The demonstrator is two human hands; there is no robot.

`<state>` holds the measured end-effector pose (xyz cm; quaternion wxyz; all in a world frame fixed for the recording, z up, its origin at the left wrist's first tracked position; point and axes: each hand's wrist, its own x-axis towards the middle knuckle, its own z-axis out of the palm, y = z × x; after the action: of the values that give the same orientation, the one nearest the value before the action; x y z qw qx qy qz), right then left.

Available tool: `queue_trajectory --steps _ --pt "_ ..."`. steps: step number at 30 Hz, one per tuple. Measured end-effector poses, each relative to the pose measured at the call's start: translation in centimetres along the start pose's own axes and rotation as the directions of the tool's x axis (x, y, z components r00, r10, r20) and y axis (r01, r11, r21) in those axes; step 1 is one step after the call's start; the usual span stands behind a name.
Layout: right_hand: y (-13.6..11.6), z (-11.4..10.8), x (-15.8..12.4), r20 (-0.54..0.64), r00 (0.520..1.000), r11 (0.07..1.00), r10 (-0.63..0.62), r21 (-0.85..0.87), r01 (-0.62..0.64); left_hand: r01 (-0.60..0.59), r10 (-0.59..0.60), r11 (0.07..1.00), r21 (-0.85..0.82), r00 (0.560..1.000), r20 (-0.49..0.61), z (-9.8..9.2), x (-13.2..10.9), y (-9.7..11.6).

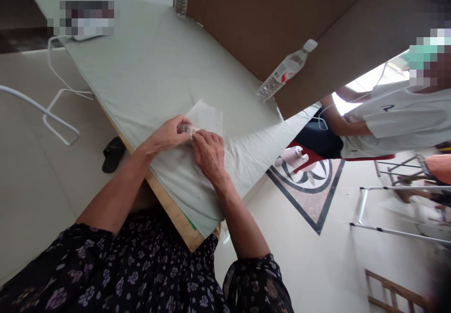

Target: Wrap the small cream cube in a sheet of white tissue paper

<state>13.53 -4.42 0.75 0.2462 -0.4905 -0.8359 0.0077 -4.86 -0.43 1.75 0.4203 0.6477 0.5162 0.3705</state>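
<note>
Sheet: there is one, thin and whitish, lying on the tabletop near its near corner, between the left and right edges, just beyond the hands. Two hands meet at its near side. The left hand has its thumb and fingers narrowed on one small clear piece; whether this joins the sheet, I cannot tell. The right hand has its fingers bent and close together, the tips at the piece's right end; I cannot tell whether its thumb closes on it. One cloth covers the tabletop, with bare wood showing along the left edge. One box stands toward the right edge, and two bottles are beside it: one at its far end, one at its near end. One blurred device sits by the left edge, far from the near corner. Below that edge lies one slipper. Past the right edge sits one other person, in a white shirt.
</note>
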Motion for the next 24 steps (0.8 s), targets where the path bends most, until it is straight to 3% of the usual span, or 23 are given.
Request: queue_trajectory --steps 5,13,19,24 --pt "-0.2 -0.2 0.1 0.023 1.0 0.999 -0.006 -0.049 0.007 0.057 -0.05 0.992 0.111 0.997 -0.065 -1.7 -0.6 -0.2" --pt "-0.5 -0.1 0.6 0.086 0.996 0.993 0.011 -0.117 -0.001 0.179 -0.06 0.895 0.408 0.956 -0.287 -0.3 -0.4 -0.9" --pt "-0.4 -0.1 1.4 0.082 0.996 0.987 -0.03 -0.158 0.043 0.27 -0.095 0.86 0.433 0.918 -0.384 -1.1 -1.3 -1.3" --pt "-0.1 0.0 1.8 0.081 0.995 0.981 -0.057 -0.183 0.071 0.34 -0.18 0.837 0.43 0.911 -0.371 -1.9 -0.6 -1.8"
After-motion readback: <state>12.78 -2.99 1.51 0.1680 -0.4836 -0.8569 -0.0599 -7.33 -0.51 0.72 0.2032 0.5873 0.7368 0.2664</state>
